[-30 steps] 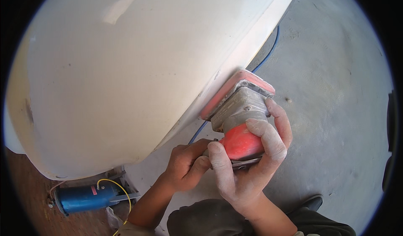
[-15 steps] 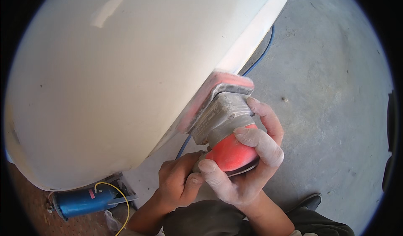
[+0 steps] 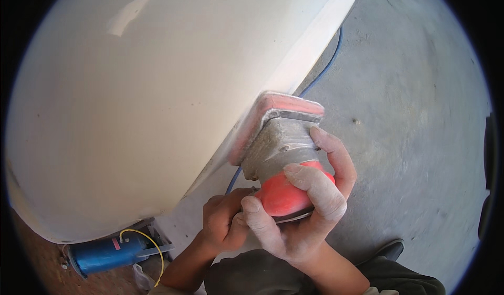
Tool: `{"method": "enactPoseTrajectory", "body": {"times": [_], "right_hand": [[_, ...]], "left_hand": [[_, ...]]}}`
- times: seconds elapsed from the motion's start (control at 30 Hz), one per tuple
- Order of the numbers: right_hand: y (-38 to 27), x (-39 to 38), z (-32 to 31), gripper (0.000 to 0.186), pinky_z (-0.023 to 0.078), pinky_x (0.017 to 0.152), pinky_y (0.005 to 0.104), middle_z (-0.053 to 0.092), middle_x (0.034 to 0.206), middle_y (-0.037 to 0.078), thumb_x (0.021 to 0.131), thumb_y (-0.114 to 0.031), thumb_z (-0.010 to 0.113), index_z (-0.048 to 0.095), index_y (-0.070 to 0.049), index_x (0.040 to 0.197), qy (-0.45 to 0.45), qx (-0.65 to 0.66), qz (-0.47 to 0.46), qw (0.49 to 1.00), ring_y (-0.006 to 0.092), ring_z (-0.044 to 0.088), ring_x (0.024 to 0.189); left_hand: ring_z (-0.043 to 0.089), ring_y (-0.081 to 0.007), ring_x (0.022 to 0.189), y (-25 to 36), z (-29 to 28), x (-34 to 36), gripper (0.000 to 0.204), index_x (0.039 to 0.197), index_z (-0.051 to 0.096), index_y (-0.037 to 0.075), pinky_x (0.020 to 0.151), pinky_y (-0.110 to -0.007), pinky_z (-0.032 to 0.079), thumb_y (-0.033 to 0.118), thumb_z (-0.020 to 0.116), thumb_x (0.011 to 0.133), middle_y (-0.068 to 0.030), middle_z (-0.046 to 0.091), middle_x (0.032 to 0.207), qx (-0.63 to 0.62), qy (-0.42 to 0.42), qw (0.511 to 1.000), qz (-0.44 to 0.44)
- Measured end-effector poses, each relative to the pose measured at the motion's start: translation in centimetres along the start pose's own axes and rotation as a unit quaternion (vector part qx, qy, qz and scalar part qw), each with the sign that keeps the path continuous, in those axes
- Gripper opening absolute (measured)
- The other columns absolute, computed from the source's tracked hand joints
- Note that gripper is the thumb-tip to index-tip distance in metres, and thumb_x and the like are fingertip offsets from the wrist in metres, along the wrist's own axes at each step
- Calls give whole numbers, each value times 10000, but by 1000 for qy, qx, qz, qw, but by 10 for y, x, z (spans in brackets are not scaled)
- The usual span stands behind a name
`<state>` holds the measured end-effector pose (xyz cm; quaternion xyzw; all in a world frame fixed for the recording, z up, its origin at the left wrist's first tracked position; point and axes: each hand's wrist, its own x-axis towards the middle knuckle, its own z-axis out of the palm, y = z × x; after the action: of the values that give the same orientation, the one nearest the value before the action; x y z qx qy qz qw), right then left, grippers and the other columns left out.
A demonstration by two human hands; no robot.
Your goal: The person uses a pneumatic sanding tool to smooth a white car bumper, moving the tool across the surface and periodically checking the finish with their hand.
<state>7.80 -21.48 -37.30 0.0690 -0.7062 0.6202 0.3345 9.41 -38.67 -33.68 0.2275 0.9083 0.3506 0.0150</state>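
Note:
My right hand (image 3: 296,234), pale with dust, wraps its spread fingers round the red cap of a sander (image 3: 281,140) with a grey, dusty body. A thick pinkish rectangular pad (image 3: 283,104) at the sander's front lies against the lower edge of a large, curved white painted panel (image 3: 157,111). Beside the sander's near left side, my left hand (image 3: 224,219) is closed on its rear side fitting; most of what lies inside that fist is hidden. The pad's working face is out of sight against the panel.
A blue hose (image 3: 332,59) runs over the grey concrete floor (image 3: 409,137) behind the panel's edge. At the lower left lie a blue cylindrical tank (image 3: 102,255) and a yellow hose (image 3: 157,253). My dark shoe (image 3: 391,250) rests at the lower right.
The sander has tilted, showing more of the pad's upper side, and its red cap has shifted slightly. Both hands keep their hold; the panel sits slightly farther left in view.

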Motion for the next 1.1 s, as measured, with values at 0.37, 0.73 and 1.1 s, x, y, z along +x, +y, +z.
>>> {"method": "enactPoseTrajectory", "body": {"times": [0.37,0.73,1.1], "right_hand": [[9,3,0,678,523,968,503,491,1285,180,793,-316,896,473,-57,1256,12,10,-10,1000,452,494,1296],[13,2,0,694,493,995,511,477,1306,246,779,-328,901,474,-76,1265,27,37,-7,999,425,484,1305],[23,-2,-4,708,458,1054,498,409,1450,321,783,-306,907,465,-99,1296,9,101,-14,995,422,490,1334]], "left_hand": [[710,-351,674,1,7,2,383,1084,669,-35,601,-387,553,319,529,1047,-179,719,892,16,9,1000,2],[709,-346,673,8,8,5,361,1116,669,-42,610,-384,552,287,538,1049,-187,724,899,18,15,1000,1],[692,-332,665,-2,19,2,372,1128,649,-40,601,-381,541,310,563,1038,-183,705,870,-23,61,998,20]]}}
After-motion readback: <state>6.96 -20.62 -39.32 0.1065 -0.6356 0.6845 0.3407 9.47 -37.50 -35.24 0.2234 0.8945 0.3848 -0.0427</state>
